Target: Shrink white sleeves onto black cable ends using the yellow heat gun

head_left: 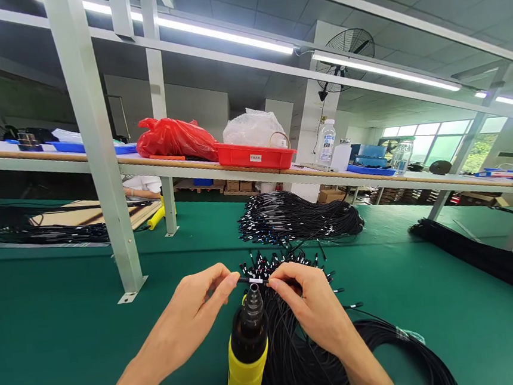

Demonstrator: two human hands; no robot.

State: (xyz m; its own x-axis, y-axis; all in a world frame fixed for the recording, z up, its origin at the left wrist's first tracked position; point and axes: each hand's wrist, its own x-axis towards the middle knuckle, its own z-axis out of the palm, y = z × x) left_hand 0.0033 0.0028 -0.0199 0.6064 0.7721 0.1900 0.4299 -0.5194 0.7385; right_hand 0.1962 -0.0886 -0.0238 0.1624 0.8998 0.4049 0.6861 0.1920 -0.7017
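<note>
Head view: the left hand (201,305) and right hand (311,301) come in from opposite sides, thumbs and forefingers pinched on a black cable (245,280) at either side of its white label (256,281); the cable is stretched level at the upturned nozzle (252,309) of a yellow heat gun (248,373); cable bundles (303,212) lie on the green desk (62,329); above runs a shelf (137,163) with a red tray (253,157); a fan (339,72) hangs beyond.

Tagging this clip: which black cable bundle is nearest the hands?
The bundle immediately right of the yellow tool, partly hidden by the right hand; the other bundles lie farther back, far right and far left.
</note>
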